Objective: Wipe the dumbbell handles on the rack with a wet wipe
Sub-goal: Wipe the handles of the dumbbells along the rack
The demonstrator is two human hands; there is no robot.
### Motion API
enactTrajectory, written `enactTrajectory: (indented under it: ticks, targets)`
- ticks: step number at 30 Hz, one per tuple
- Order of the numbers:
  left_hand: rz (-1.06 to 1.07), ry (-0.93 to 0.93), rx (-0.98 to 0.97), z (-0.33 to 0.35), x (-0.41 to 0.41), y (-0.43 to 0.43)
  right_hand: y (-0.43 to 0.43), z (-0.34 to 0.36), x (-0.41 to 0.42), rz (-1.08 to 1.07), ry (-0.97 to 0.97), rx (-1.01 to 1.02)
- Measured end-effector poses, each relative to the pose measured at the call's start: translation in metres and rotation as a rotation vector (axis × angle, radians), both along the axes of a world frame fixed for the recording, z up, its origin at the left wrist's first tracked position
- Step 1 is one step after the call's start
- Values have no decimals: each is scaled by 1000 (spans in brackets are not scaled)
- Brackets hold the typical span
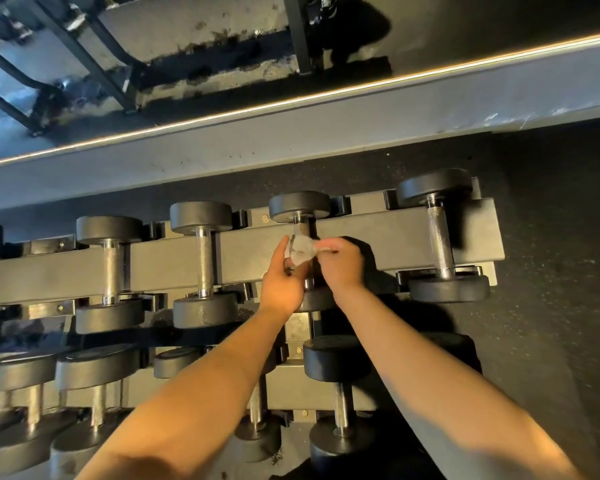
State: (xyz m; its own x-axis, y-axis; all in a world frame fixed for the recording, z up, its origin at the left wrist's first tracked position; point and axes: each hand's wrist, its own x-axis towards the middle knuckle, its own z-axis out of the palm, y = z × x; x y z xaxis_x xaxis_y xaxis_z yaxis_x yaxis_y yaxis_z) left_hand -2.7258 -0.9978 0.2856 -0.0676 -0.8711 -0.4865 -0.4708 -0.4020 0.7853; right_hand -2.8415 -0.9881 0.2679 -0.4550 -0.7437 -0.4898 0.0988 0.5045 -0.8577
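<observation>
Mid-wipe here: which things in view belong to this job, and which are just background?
In the job:
wet wipe
dumbbell being wiped
left hand
right hand
other top-row dumbbells
rack

Background:
lower-row dumbbells
mirror
light strip
floor

You look down on a rack (pixel 250 252) with two tiers, the upper tier behind, the lower nearer you. On the upper tier four dumbbells lie across the rails side by side. Your left hand (pixel 283 278) and right hand (pixel 340 265) meet over the third dumbbell (pixel 300 206) from the left, a wipe (pixel 302 252) between them on its handle. The end dumbbell (pixel 439 233) lies to their right. Behind the rack runs a ledge (pixel 291 133).
</observation>
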Motion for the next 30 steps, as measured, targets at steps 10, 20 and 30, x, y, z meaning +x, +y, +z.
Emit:
enactTrajectory:
  ticks: [10, 20, 30]
  targets:
    - [-1, 8, 15, -6, 5, -2, -52, 22, 0, -60, -556, 218]
    - [104, 46, 7, -12, 7, 2, -14, 13, -9, 341, -334, 235]
    - [248, 124, -11, -2, 0, 9, 12, 7, -17, 706, -145, 365]
